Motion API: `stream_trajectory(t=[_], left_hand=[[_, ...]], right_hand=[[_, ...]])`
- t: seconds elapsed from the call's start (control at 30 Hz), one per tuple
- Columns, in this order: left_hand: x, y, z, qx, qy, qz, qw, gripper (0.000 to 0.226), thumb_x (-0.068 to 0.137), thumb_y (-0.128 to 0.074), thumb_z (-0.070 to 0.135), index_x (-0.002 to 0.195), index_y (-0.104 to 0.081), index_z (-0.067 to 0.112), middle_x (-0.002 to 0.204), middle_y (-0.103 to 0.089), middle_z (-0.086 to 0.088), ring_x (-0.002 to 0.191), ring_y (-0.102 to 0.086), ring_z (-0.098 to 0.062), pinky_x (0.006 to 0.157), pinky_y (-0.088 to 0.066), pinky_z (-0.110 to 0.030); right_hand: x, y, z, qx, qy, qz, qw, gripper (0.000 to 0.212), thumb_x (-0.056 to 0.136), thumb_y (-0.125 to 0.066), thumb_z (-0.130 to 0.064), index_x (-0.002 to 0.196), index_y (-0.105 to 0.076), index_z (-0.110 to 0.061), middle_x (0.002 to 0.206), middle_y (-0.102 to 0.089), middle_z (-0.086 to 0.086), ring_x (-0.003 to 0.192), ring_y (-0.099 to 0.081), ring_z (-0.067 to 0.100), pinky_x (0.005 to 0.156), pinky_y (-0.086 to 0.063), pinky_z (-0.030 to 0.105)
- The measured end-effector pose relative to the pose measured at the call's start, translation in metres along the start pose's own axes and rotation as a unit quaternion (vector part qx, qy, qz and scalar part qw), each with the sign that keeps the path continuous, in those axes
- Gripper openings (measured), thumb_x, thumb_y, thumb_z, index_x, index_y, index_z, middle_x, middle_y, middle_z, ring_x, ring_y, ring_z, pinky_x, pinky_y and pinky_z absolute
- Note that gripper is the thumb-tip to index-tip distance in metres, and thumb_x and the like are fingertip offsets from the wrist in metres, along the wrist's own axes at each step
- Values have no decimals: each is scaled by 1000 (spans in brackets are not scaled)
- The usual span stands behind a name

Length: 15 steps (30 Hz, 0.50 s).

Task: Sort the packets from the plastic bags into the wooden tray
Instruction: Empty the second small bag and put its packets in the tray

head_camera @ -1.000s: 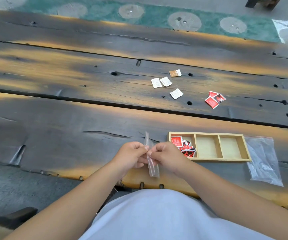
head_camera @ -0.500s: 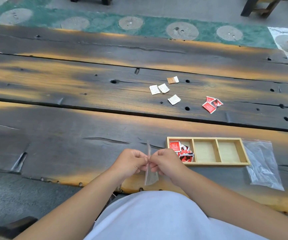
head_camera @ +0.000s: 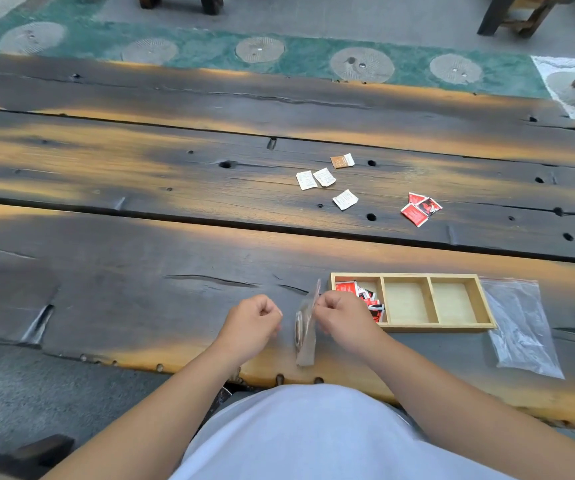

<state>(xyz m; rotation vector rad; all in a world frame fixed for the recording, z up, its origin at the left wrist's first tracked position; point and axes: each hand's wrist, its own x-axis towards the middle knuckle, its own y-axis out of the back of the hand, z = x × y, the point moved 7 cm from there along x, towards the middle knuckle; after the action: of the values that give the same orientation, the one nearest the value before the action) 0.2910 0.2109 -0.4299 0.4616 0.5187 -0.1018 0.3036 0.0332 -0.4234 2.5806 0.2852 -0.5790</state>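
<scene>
Head view, inspector: where is the bag?

— My right hand pinches the top of a small clear bag, which hangs edge-on just left of the wooden tray.

— Your left?

— My left hand is curled, empty, just beside the bag, not touching.

— The packets?

— Red packets fill the tray's left compartment; white packets lie well beyond.

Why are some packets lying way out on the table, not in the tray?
They look stray: three white packets, a brown one and red ones lie loose beyond the wooden tray, which holds only red packets, left compartment.
</scene>
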Motion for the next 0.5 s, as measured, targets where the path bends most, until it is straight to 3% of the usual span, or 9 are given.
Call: stream_trajectory(t=[0.07, 0.13, 0.23, 0.37, 0.5], left_hand=[[-3, -10, 5, -27, -11, -82, 996, 12, 87, -63, 22, 76, -63, 19, 78, -70, -1, 72, -63, -12, 67, -49, -29], [-3, -21, 10, -19, -26, -126, 992, 13, 84, -70, 31, 83, -63, 20, 76, -67, 3, 68, -60, -8, 62, -45, -26], [1, -24, 13, 2, -36, -112, 993, 15, 81, -76, 24, 77, -63, 18, 62, -64, 8, 55, -55, -4, 57, -42, -23], [1, -24, 15, 21, -37, -128, 991, 18, 86, -65, 5, 71, -63, 16, 62, -66, 1, 56, -61, -7, 54, -45, -20], [3, -23, 13, 68, -33, -99, 992, 18, 74, -59, 7, 61, -60, 19, 59, -67, 1, 58, -66, -14, 66, -56, -38]], right_hand=[[0, -6, 0, 37, 12, -67, 997, 25, 86, -60, -8, 62, -61, -15, 67, -63, 4, 68, -61, 18, 76, -55, 42], [-4, -15, -2, 70, 11, -118, 990, 18, 87, -64, -10, 69, -66, -15, 74, -65, 7, 72, -60, 17, 70, -54, 32], [-10, -21, 0, 130, -26, -143, 981, 16, 89, -63, -7, 74, -65, -13, 75, -65, 6, 68, -58, 10, 56, -44, 17], [-13, -19, 7, 139, -46, -168, 975, 15, 92, -60, -11, 81, -70, -12, 73, -71, 0, 67, -61, 7, 61, -40, 22], [-11, -17, 2, 100, -32, -135, 985, 19, 87, -62, -7, 71, -70, -12, 63, -64, -1, 61, -57, 8, 59, -44, 18]])
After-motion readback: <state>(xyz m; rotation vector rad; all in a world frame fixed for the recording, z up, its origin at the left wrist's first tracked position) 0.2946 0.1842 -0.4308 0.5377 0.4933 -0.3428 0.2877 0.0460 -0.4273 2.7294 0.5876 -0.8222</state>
